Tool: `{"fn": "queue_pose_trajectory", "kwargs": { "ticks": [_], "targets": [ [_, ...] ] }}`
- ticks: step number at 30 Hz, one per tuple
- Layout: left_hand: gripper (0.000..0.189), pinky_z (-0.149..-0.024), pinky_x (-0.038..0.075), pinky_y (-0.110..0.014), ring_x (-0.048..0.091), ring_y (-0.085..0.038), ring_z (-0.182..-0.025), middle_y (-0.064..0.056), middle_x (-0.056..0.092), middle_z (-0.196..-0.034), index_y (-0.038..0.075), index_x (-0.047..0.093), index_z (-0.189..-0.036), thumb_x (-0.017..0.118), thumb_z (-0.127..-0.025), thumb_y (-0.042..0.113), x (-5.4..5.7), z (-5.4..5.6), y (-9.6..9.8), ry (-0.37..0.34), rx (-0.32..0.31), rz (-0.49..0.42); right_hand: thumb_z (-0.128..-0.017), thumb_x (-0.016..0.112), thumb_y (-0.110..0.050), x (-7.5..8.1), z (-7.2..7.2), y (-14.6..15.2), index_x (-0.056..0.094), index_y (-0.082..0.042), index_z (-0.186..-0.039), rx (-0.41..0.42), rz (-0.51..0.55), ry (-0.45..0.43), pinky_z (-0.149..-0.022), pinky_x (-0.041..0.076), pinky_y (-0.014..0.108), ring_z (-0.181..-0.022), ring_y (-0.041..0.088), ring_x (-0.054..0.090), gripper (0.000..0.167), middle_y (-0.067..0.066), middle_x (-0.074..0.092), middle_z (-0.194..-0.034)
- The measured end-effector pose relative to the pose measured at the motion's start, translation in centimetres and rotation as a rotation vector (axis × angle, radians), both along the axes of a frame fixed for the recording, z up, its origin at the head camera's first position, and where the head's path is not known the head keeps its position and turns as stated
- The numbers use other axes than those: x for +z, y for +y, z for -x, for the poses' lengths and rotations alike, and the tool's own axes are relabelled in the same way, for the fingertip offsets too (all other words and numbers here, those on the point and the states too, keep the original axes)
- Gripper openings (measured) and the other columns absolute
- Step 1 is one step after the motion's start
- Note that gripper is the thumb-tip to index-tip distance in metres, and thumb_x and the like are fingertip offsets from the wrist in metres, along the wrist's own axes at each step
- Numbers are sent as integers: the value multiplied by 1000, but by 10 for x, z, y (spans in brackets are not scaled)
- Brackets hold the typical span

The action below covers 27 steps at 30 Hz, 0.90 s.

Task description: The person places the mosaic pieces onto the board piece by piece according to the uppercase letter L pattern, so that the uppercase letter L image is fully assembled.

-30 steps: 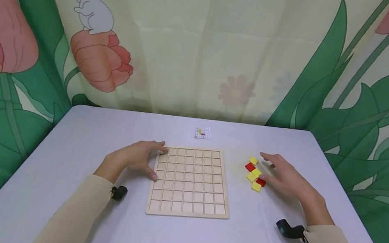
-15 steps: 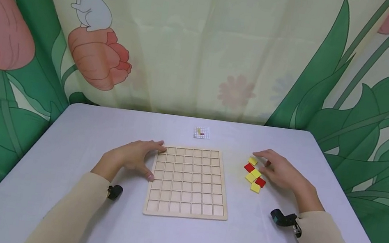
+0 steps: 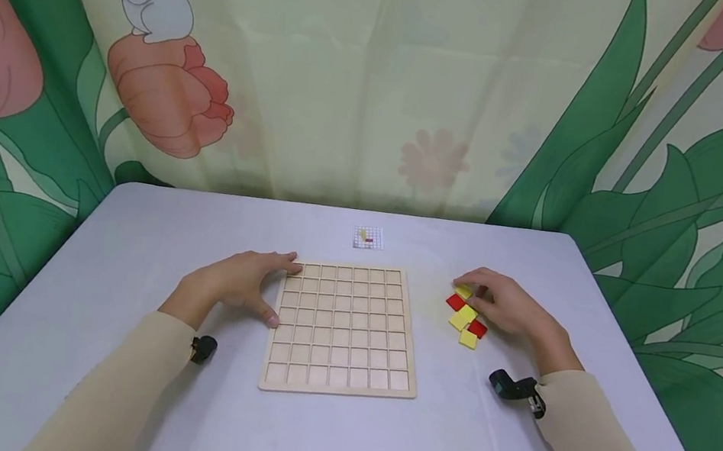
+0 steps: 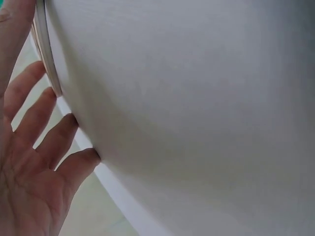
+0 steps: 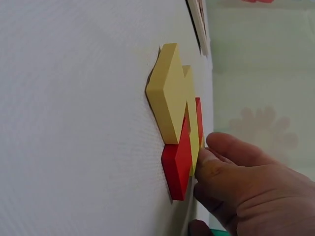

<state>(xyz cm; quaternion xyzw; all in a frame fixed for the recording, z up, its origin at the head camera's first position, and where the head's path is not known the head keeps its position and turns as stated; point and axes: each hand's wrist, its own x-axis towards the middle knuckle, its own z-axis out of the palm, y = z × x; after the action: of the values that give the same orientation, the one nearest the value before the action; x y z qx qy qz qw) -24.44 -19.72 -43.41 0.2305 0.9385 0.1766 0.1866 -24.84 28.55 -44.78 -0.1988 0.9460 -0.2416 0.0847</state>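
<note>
Behind a white-clothed table [image 3: 316, 450], a pale curtain [image 3: 310, 95] printed with pink tulips. At centre frame, flat on the table, a pale wooden grid board [image 3: 338, 392]; against its left edge, the left hand [image 3: 232, 280], thumb and fingers spread. Right of centre, a loose cluster of yellow and red square tiles [image 3: 464, 315], strung diagonally from upper left to lower right. At the upper-left end, a yellow square tile [image 3: 464, 291], close beside the palm-side of the right hand [image 3: 508, 306], thumb and forefinger curled around it, firmness of pinch impossible to tell. Much nearer the right hand than the left.
</note>
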Motion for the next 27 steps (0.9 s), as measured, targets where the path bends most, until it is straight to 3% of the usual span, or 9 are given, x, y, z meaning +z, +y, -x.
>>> {"fn": "queue_pose_trajectory", "kwargs": {
  "ticks": [8, 17, 22, 27],
  "targets": [
    [107, -124, 28, -54, 31, -32, -154, 3, 29, -169, 28, 46, -156, 96, -64, 49, 1, 0, 2, 9, -32, -10, -97, 71, -10, -4, -3, 8, 69, -14, -131, -79, 33, -17, -94, 56, 43, -105, 27, 57, 35, 7, 62, -121],
    [107, -123, 30, -54, 32, -32, -153, 5, 29, -169, 32, 46, -156, 96, -63, 51, 6, 2, 1, 29, -7, 42, -98, 70, -12, -5, -5, 9, 67, -11, -129, -106, 58, -7, -90, 54, 37, -102, 26, 57, 30, 9, 63, -117],
    [110, -122, 31, -56, 35, -34, -151, 2, 31, -168, 31, 46, -156, 96, -60, 54, 10, 6, 5, 44, -10, 50, -100, 68, -13, 1, -4, 12, 66, -9, -133, -119, 34, 1, -93, 53, 44, -104, 28, 56, 34, 11, 61, -120],
    [111, -122, 32, -56, 35, -34, -151, 2, 33, -168, 31, 46, -156, 96, -59, 53, 7, 0, 2, 15, 13, 54, -102, 65, -12, 4, -8, 9, 64, -9, -136, -126, 54, 16, -98, 55, 50, -113, 33, 58, 34, 13, 59, -129]
  ]
}}
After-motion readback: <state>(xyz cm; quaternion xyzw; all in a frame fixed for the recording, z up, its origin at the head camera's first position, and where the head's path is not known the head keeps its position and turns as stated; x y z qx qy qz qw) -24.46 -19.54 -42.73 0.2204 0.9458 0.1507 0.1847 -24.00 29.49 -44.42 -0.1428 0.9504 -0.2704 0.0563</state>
